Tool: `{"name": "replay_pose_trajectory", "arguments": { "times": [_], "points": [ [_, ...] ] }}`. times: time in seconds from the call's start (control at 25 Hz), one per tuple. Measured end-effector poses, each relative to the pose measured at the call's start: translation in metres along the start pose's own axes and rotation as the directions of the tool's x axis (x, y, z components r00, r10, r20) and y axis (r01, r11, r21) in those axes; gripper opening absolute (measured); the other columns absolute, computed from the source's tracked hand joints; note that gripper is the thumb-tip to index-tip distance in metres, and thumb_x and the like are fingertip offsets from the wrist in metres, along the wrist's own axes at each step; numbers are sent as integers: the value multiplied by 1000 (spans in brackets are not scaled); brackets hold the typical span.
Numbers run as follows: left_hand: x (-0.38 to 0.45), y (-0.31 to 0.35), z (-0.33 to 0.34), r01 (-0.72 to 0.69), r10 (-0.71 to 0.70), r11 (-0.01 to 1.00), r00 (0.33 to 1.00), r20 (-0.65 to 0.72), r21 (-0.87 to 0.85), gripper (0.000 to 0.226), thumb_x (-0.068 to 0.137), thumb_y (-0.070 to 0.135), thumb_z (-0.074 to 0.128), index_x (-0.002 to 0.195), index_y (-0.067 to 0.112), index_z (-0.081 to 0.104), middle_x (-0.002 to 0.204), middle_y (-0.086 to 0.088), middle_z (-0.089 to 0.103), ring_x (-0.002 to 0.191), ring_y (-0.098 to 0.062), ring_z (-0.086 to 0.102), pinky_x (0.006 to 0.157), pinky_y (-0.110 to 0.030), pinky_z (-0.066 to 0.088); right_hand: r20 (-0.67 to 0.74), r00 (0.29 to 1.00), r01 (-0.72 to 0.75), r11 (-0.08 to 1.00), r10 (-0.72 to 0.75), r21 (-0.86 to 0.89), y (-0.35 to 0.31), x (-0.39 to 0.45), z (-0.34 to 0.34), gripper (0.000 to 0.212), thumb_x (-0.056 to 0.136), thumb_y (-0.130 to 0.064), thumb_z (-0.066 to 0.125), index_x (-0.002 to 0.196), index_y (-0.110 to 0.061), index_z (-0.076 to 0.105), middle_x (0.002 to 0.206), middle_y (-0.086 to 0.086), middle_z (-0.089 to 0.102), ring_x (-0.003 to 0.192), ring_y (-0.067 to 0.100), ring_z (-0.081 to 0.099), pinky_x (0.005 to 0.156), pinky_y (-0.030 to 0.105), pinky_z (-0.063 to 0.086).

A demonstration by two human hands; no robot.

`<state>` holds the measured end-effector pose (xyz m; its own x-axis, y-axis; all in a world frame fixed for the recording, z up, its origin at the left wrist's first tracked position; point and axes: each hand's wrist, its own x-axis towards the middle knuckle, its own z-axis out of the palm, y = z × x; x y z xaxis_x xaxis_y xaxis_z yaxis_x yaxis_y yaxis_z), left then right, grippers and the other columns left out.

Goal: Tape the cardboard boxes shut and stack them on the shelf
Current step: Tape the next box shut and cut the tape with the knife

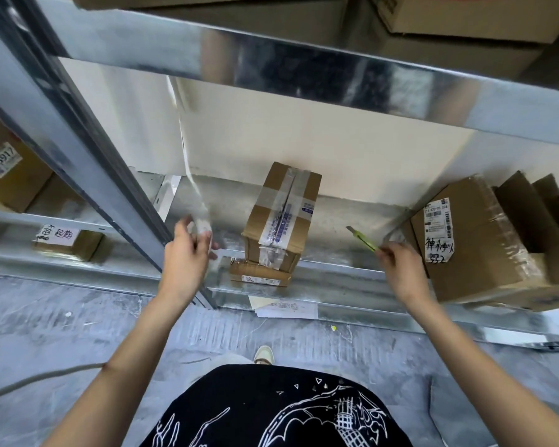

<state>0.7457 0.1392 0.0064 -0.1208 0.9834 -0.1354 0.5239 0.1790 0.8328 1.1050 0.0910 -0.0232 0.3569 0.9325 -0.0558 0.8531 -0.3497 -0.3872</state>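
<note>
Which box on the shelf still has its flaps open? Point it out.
The large box on the right, beside the right hand: its flaps stand up, while the middle box is taped shut.

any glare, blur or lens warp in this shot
Head view: strong wide-angle warp bends the metal shelf beam and upright; the beam throws bright smeared reflections; the left hand and the clear tape it holds are motion-blurred; the taped box and the green utility knife in the right hand stay sharp.
</note>
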Motion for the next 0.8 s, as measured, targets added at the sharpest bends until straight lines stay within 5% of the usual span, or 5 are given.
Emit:
{"name": "replay_pose_trajectory", "arguments": {
  "times": [0.28,0.4,0.48,0.6,0.8],
  "points": [
    [47,-40,44,-196,194,874,980,51,446,21,94,17,53,107,1,53,99,-23,64,92,-42,59,73,-47,49,-158,987,2,989,-25,-145,-14,25,51,20,80,-10,51,80,-4,70,81,18,62,78,40,60,65,42,48],
    [50,-48,44,-273,308,777,951,35,567,37,86,18,63,117,0,53,119,-23,56,111,-43,48,89,-50,42,-212,976,10,986,-47,-169,-29,20,52,43,79,-4,59,122,-4,61,114,23,61,106,43,56,87,53,43],
    [42,-44,41,-388,430,787,903,25,480,39,87,8,59,125,2,52,124,-18,54,116,-36,47,98,-44,39,-58,988,143,990,-143,-9,-49,6,42,76,81,-3,64,148,-20,30,135,19,46,111,35,52,90,47,44],
    [12,-25,35,-373,357,924,920,158,80,45,94,0,44,137,13,46,129,-1,55,109,1,52,95,-10,37,330,893,139,884,-307,447,-81,-17,28,122,72,-10,81,139,-58,-9,148,-15,15,124,9,38,100,23,39],
    [-17,-4,42,-221,285,944,921,267,-245,40,96,31,36,134,45,40,127,36,48,123,9,44,99,-10,34,343,856,117,791,-386,600,-105,-16,30,123,58,-28,89,139,-56,1,145,-23,10,133,-4,16,106,18,21]
  ]
}}
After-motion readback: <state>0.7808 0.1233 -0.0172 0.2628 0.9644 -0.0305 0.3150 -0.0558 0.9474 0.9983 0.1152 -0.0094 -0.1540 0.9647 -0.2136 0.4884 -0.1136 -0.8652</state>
